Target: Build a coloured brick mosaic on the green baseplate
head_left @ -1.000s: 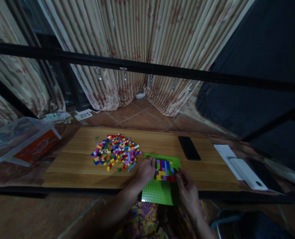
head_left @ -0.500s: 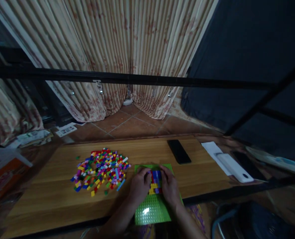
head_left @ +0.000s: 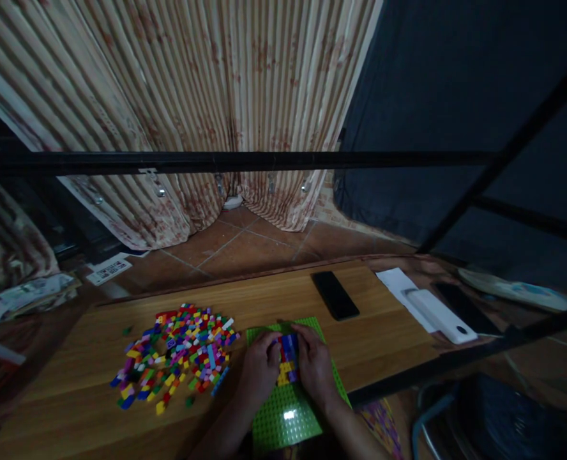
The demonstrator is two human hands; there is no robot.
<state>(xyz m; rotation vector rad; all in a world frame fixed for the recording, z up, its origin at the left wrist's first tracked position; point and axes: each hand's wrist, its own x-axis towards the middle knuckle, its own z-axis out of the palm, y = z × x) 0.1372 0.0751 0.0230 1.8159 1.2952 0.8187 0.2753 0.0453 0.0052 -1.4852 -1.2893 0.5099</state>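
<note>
A green studded baseplate [head_left: 283, 418] lies at the table's front edge. On its upper part sits a low block of toy building bricks [head_left: 288, 358], with blue and red at the far end and yellow and purple nearer me. My left hand [head_left: 260, 365] is closed at the block's left side, thumb and fingers curled against it. Along the right side my right hand [head_left: 316, 363] is bent round the block, its fingertips at the far edge. The fingers hide the block's sides, and whether a loose brick is held cannot be seen.
Left of the baseplate spreads a pile of loose coloured bricks [head_left: 182, 351] on the wooden table [head_left: 259, 303]. A black phone [head_left: 334, 295] lies behind to the right. Further right are white paper [head_left: 396, 287] and a white device [head_left: 439, 313]. A black rail [head_left: 274, 161] crosses ahead.
The view has tilted and shifted, so the table and its things appear further left. Both hands stay at the brick block, with fingers only slightly moved.
</note>
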